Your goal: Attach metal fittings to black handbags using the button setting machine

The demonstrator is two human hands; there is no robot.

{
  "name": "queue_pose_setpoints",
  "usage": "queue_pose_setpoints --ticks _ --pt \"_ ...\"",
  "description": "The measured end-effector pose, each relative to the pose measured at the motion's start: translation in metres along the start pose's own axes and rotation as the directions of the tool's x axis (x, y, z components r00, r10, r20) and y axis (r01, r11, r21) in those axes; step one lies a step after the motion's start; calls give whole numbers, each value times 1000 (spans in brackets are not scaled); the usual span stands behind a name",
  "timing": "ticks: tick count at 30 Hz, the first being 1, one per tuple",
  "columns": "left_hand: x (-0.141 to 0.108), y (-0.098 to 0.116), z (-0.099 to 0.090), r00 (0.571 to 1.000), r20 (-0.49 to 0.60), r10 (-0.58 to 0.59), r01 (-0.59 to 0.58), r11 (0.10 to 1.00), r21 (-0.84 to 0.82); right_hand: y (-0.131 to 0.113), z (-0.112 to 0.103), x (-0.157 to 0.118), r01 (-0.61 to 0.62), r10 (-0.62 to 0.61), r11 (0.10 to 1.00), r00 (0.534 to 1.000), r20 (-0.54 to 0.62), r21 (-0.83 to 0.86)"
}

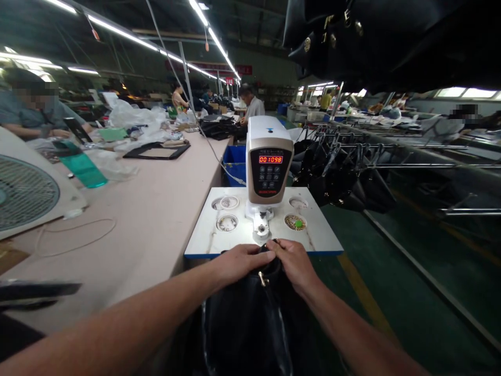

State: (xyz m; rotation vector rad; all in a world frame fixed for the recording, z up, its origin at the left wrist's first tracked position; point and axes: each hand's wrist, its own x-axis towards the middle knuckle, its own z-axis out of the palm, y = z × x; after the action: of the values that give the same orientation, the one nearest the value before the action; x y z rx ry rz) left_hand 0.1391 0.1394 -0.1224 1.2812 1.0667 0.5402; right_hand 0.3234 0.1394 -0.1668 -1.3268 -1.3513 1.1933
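The left hand (240, 262) and right hand (293, 261) both pinch the top of a black bag (245, 324). The bag is at the near side of the white bench (201, 237), its top close to the small press (261, 228) of the white machine (270, 138). The work looks partway done: a gold clasp (263, 280) is on the bag. I can't tell if the top edge is finished.
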Motion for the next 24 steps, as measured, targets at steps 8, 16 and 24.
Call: queue_pose_setpoints --ticks 8,16,24 --pt "53 -55 20 928 -359 104 -128 991 -43 28 -2 52 -22 26 995 999 45 -97" --pt "85 -64 9 863 -496 98 -76 995 65 33 -13 80 -48 65 987 993 104 -152" --pt "95 -70 14 903 -428 33 -117 978 -173 30 -20 88 -4 32 917 997 65 -399"
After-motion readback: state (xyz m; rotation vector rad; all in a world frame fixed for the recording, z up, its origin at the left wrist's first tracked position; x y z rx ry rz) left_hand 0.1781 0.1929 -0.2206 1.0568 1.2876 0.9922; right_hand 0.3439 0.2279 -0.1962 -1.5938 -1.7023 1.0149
